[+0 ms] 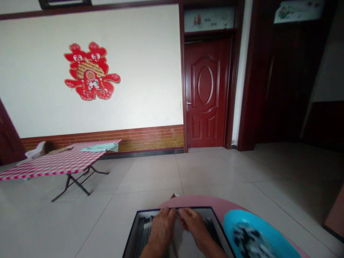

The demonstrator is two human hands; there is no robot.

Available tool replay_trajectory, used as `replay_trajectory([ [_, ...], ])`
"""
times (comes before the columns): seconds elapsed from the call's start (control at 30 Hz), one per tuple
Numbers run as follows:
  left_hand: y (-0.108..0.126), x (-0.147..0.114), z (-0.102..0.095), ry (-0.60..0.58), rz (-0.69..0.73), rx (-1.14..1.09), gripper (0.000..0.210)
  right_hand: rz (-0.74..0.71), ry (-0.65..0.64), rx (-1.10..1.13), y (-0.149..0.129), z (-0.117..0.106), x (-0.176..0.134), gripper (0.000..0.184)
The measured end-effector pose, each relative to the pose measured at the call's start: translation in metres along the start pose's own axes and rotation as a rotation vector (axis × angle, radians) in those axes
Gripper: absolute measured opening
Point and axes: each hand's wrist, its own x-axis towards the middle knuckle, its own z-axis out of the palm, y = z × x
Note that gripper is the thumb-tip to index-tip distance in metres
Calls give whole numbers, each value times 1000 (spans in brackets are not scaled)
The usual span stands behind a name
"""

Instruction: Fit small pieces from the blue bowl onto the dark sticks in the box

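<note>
Both my hands are over a shallow dark-rimmed box (185,243) with a pale inside. My left hand (162,229) and my right hand (195,225) meet near its far edge, fingertips pinched close together. Whatever they hold between them is too small and blurred to name. Below the hands a thin greyish strip (174,247) runs toward me; whether it joins what I pinch, I cannot tell. Long dark strips (142,234) lie along the box's left side, with a small white piece (147,225) on them. More dark pieces (211,227) lie at the right side.
The box rests on a pink round table (206,201). A blue basin (229,218) at its right holds black and white pieces (248,238), blurred. A folding table with a checked cover (67,159) stands at the left. Beyond the tiled floor is a red door (205,86).
</note>
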Motion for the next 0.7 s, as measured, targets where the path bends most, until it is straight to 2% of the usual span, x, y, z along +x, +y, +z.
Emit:
replay_trajectory([
  [0.13, 2, 1, -2, 39, 28, 49, 25, -4, -30, 51, -2, 1, 0, 31],
  [0.3, 1, 0, -1, 3, -10, 41, 19, -46, -93, 71, 0, 0, 2, 24],
  [0.4, -1, 0, 1, 0, -19, 48, 19, -17, -89, 34, -2, -1, 1, 19],
  [0.57, -3, 0, 3, 33, -10, 114, 20, 61, -74, 61, -4, -1, -3, 34],
  [0.7, -3, 0, 5, 50, 7, 106, 21, 37, -13, -61, 4, 2, 3, 43],
])
